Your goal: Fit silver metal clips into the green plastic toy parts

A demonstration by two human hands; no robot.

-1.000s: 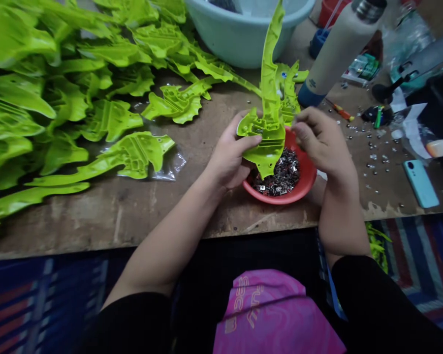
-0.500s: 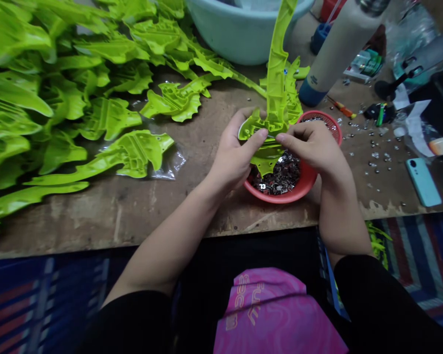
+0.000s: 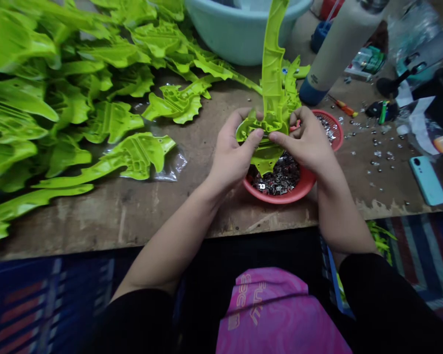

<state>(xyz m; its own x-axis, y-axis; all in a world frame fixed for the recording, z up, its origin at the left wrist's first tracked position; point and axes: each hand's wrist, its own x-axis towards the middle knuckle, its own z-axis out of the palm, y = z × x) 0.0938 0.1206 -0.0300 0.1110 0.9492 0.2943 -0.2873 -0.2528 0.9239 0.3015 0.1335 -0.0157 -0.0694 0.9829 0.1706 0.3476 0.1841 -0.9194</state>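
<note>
Over the red bowl (image 3: 307, 185) of metal bits (image 3: 280, 181), my left grip (image 3: 233, 151) is clamped on the green part (image 3: 272, 91) by its broad end, the long axis running away from me; equally near, my right grip (image 3: 310, 141) touches that end, pinching what I cannot tell

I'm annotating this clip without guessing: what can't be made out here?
Head view, all:
Left hand: some fingertips, behind the held green part.
Near red bowl: far side, behind that part and right hand.
Pale basin: far rim, cut off by top edge.
Scattered metal bits: too small to identify.
</note>
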